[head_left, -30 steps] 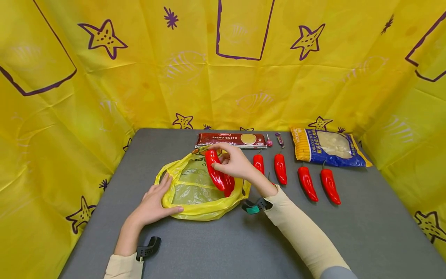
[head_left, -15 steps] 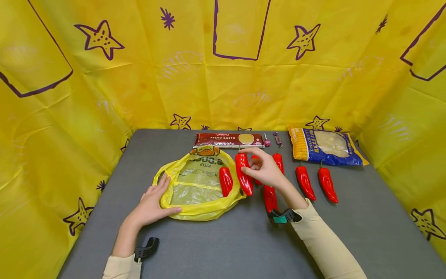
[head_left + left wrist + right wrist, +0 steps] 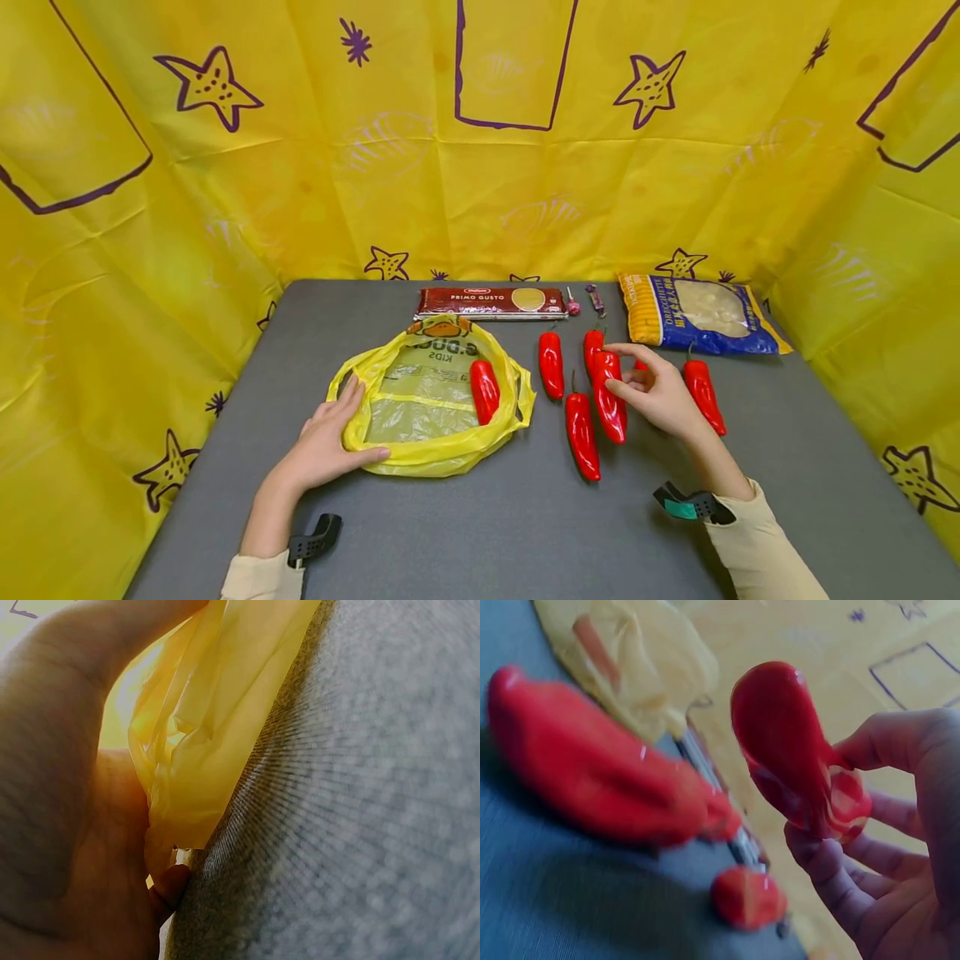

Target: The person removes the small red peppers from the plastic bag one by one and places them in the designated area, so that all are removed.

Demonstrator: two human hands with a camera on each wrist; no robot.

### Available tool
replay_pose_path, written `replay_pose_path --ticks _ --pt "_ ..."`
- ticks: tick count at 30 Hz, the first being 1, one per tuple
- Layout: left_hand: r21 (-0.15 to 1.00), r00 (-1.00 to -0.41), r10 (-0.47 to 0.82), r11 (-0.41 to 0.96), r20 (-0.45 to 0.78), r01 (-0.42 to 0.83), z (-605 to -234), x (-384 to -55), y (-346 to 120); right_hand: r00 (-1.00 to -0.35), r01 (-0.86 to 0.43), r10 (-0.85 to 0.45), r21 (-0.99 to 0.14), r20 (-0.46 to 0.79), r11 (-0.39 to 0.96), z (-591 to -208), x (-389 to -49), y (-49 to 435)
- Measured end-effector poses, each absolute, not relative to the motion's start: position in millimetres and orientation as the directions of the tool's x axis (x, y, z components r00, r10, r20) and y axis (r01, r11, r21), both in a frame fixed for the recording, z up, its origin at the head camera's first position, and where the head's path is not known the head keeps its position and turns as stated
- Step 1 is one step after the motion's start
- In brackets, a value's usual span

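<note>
In the head view my right hand (image 3: 663, 392) pinches a red chili pepper (image 3: 609, 398) by its upper part, over the loose peppers. The right wrist view shows this pepper (image 3: 776, 742) between thumb and fingers, off the table. My left hand (image 3: 326, 437) rests against the left side of a yellow plastic bag (image 3: 442, 458), thumb and fingers spread along its rim. In the left wrist view the bag's folds (image 3: 217, 750) lie against that hand. The bag's mouth gapes, and one red pepper (image 3: 485, 392) lies inside at the right.
Several red peppers lie right of the bag, among them a near one (image 3: 582, 437) and a far-right one (image 3: 701, 396). Behind are a maroon biscuit pack (image 3: 491, 302), a lollipop (image 3: 573, 303), a wrapped candy (image 3: 596, 300) and a pasta bag (image 3: 705, 312). Yellow cloth surrounds the grey table.
My right hand has carried the pepper from over the bag's mouth to the right, above the other peppers. The left hand and the bag have stayed in place.
</note>
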State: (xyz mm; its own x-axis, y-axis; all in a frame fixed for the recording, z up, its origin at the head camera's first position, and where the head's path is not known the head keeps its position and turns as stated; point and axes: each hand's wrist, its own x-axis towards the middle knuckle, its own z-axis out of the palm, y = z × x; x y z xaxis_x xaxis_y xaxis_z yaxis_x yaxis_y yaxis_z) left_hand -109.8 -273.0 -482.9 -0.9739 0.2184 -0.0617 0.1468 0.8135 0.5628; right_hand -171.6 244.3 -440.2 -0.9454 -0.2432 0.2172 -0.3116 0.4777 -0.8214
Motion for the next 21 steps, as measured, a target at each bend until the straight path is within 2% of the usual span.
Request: replay_pose_path --ticks 8,21 --pt "0.555 -0.974 0.215 0.819 -0.065 0.144 -482.5 -108.8 -274.6 -0.966 -0.243 -0.203 -0.824 0.160 0.512 -457.7 -153.7 271.2" --pt "0.559 -0.975 0.216 0.816 -0.057 0.148 -483.5 -109.5 -273.0 -0.989 -0.112 -0.149 -0.761 0.020 0.640 -467.7 -139.8 277.5"
